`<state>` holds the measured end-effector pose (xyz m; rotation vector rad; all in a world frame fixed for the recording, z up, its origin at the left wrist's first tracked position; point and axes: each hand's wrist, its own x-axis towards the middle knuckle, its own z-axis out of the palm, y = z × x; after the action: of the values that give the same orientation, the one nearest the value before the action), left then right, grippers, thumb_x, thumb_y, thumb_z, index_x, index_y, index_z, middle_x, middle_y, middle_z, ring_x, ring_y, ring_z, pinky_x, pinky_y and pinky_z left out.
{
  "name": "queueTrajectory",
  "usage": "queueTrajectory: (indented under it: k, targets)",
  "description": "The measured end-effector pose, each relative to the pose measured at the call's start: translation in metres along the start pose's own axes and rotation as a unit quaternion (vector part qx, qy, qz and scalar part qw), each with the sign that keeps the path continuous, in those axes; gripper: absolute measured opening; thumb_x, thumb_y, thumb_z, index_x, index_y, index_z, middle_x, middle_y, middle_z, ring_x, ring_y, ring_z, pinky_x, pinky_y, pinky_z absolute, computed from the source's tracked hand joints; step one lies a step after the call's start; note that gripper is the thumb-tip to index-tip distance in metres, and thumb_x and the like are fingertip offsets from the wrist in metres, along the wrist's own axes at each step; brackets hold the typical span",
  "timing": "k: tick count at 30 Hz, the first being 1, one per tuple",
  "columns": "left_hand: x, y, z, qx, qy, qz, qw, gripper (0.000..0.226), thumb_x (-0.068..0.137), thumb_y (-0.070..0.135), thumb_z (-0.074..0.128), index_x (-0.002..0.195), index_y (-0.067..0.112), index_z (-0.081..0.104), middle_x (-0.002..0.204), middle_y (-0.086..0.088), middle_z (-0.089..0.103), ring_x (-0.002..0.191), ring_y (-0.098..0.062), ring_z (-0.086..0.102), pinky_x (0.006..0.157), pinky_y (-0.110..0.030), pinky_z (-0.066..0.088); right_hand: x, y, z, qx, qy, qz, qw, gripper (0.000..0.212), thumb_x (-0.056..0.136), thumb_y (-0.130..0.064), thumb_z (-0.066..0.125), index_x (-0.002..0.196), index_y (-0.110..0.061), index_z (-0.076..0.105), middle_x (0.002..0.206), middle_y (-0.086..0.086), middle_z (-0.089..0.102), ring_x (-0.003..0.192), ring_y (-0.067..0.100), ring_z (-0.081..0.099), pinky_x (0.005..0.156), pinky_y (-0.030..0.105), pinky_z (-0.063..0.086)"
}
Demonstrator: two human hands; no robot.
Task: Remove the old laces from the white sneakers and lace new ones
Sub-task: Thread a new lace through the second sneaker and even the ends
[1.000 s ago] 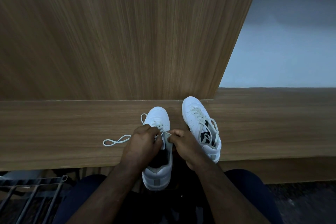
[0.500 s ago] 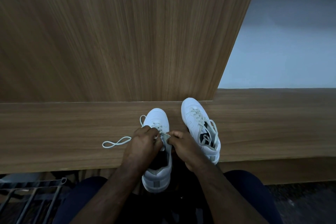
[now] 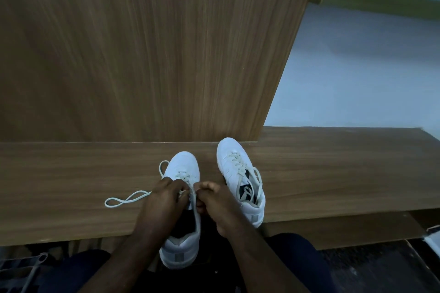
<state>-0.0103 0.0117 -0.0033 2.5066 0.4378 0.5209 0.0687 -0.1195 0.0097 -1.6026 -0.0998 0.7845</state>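
Two white sneakers stand on a wooden ledge [image 3: 333,173]. The left sneaker [image 3: 182,166] hangs with its heel over the ledge's front edge. My left hand [image 3: 164,200] and my right hand [image 3: 214,200] meet over its tongue, each pinching the cream lace at the eyelets. The lace's loose end [image 3: 126,198] trails in loops on the ledge to the left. The right sneaker [image 3: 238,169] stands beside my right hand, laced, with slack lace ends drooping into its opening.
A tall wooden panel [image 3: 142,54] rises straight behind the ledge. Pale floor [image 3: 357,78] lies at the right. A metal rack [image 3: 21,271] shows at the bottom left, below the ledge. My knees in dark trousers are under my arms.
Both hands stay on the left sneaker's lace; my right hand has shifted slightly at the eyelets. The view has tilted a little.
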Motion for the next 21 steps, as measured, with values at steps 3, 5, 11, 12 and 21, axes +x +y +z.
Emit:
queueTrajectory:
  k: [3,5,11,12,21]
  targets:
    - [0.0,0.001,0.0,-0.012,0.006,-0.006,1.0,0.031,0.078,0.044,0.045,0.085,0.023,0.066,0.082,0.006,0.054,0.084,-0.022,0.056,0.066,-0.033,0.043,-0.001,-0.001,0.002,-0.028,0.019,-0.015,0.999,0.017,0.094,-0.013,0.057,0.1,-0.007,0.071,0.076,0.001,0.07,0.063,0.01,0.061,0.061,0.023,0.052]
    - [0.0,0.001,0.0,-0.016,0.007,-0.012,1.0,0.017,0.08,0.035,0.056,0.087,0.023,0.066,0.083,0.005,0.056,0.086,-0.023,0.057,0.067,-0.033,0.042,-0.004,-0.004,0.003,-0.02,0.024,-0.025,0.999,0.013,0.093,-0.012,0.057,0.095,-0.008,0.07,0.07,-0.001,0.068,0.061,0.009,0.06,0.058,0.022,0.05]
    - [-0.003,0.002,-0.005,-0.051,0.012,-0.053,0.997,0.023,0.08,0.016,0.078,0.096,0.025,0.064,0.078,0.01,0.054,0.079,-0.021,0.058,0.066,-0.033,0.04,-0.011,-0.006,0.002,-0.109,0.091,-0.128,0.982,0.012,0.082,-0.037,0.055,0.086,-0.031,0.065,0.084,-0.003,0.073,0.078,0.017,0.071,0.079,0.049,0.06]
    - [-0.004,0.001,-0.007,-0.058,0.014,-0.059,0.996,0.024,0.079,0.016,0.079,0.095,0.027,0.064,0.075,0.009,0.056,0.075,-0.018,0.058,0.066,-0.033,0.041,-0.016,-0.01,0.002,-0.111,0.102,-0.156,0.976,0.014,0.083,-0.041,0.053,0.087,-0.033,0.063,0.087,-0.006,0.073,0.081,0.015,0.071,0.08,0.051,0.058]
    - [-0.005,0.006,-0.009,-0.082,0.021,-0.032,0.996,0.028,0.077,0.042,0.059,0.1,0.031,0.069,0.083,0.01,0.056,0.081,-0.015,0.054,0.069,-0.034,0.041,-0.068,-0.075,0.014,0.0,0.091,-0.354,0.931,0.015,0.104,-0.019,0.048,0.096,-0.029,0.056,0.098,-0.004,0.075,0.086,0.013,0.072,0.078,0.047,0.06]
